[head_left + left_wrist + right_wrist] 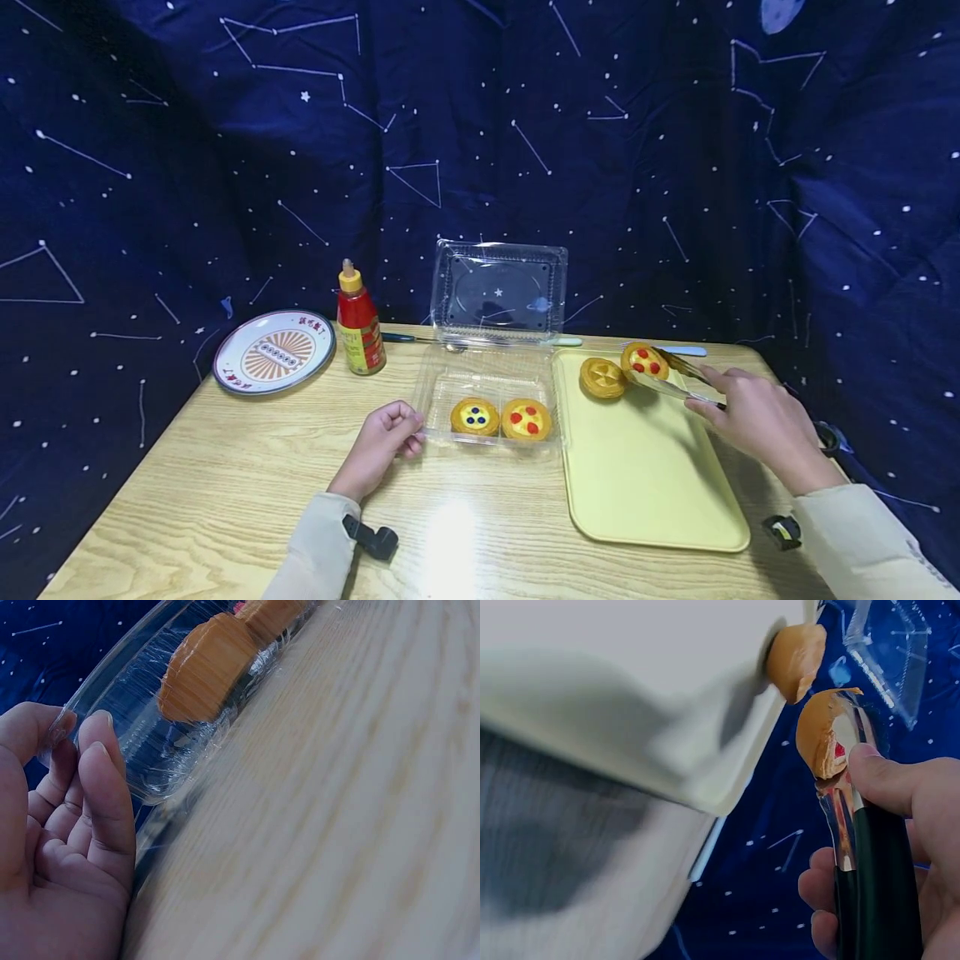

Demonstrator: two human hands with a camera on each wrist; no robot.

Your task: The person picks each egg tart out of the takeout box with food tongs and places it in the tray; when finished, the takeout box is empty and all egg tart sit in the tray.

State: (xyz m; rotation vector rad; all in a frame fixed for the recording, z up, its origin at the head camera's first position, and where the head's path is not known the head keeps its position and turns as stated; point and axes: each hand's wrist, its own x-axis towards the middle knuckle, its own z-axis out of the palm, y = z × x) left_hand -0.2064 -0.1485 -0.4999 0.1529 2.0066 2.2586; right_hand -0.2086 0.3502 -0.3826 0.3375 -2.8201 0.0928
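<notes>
My left hand [381, 442] pinches the near left rim of a clear plastic clamshell box [442, 387], thumb and fingers meeting on the edge in the left wrist view. Inside the box sit a tart with blue berries [475, 417] and a tart with red berries [527, 419]. At the right, my right hand [765, 417] grips black-handled metal tongs [885, 870]. Their tips hold another red-berry tart [644, 361] over the far end of the yellow tray [652, 475]. Next to it, a plain-topped tart [602, 378] lies on the tray.
A red sauce bottle [360, 325] with a yellow cap stands left of the box, beside a patterned plate [275, 352]. The box's raised lid [500, 292] leans back toward the starry curtain. Behind the tray lies a light-blue handle [681, 351].
</notes>
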